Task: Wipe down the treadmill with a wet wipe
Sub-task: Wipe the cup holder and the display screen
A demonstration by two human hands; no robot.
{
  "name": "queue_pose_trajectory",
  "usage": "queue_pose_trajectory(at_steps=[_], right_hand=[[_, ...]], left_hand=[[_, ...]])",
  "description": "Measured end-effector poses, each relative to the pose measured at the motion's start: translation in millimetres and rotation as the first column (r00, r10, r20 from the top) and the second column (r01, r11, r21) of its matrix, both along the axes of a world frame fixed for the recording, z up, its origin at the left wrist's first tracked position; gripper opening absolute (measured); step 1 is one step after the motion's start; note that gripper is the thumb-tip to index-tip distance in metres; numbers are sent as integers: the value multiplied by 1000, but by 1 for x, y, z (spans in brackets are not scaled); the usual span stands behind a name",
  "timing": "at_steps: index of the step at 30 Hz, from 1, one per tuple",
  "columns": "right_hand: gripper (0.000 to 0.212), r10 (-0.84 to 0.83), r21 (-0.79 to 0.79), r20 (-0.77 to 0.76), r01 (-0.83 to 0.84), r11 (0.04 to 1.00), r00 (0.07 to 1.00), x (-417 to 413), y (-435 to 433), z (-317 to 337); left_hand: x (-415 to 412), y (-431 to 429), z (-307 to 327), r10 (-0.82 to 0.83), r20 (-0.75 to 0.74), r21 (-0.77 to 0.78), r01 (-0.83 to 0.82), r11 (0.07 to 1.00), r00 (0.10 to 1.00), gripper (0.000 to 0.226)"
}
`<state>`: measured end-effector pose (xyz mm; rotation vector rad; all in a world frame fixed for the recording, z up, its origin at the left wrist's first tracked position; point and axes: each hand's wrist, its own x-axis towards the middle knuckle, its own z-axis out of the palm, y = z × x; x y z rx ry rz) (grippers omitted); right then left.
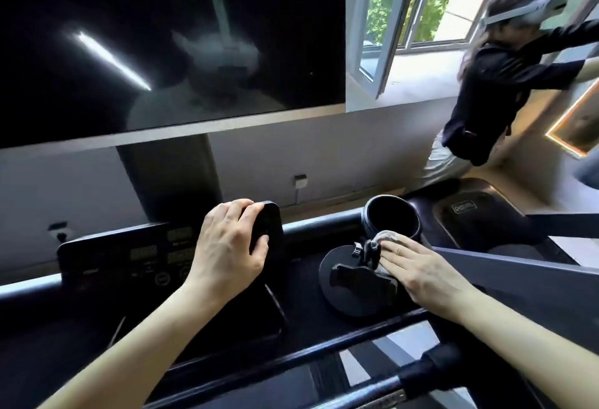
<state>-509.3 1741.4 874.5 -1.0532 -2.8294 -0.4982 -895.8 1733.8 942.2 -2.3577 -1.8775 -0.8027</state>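
Observation:
The black treadmill console (136, 256) stretches across the lower half of the view, with dim displays and buttons on its panel. My left hand (227, 246) grips the upper right corner of that panel, fingers curled over its edge. My right hand (418, 272) lies flat with straight fingers on a crumpled white wet wipe (387, 236), pressing it against the console beside a black phone holder (359, 279) on a round base. A black cup holder (390, 217) stands just behind the wipe.
A large dark TV screen (162, 35) hangs above the console. Another person in dark clothes (499, 91) leans at the open window (382, 35) to the right. The treadmill's handrail (324, 343) crosses below my arms. A wall socket (299, 180) sits behind.

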Motion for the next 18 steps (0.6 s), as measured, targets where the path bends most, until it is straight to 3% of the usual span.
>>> queue_pose_trajectory(at_steps=[4,9,11,13,16,18], right_hand=[[52,-335,-32,-107,334,942,936,5,-49,-17],[55,-622,-125,-254,613,780,741,-26,-108,-34],[56,-723,-194,-313,704,683,615,-44,-130,-39],[52,-782,-257,-369,753,605,502,-67,-149,-40],[30,-829,-426,-489,756,497,270,-86,-153,-25],[22,-825,-404,-500,772,492,264,-81,-147,-16]], left_hand=[[-2,-4,-6,-46,-39,-15,45,999,998,67],[-11,-15,-17,-123,-69,-17,122,992,990,74],[-15,-23,-20,-152,-37,9,152,988,988,71],[-20,-37,-23,-200,-10,42,201,979,980,63],[-25,-56,-29,-269,40,56,266,962,962,47],[-28,-66,-34,-316,34,18,316,949,948,40]])
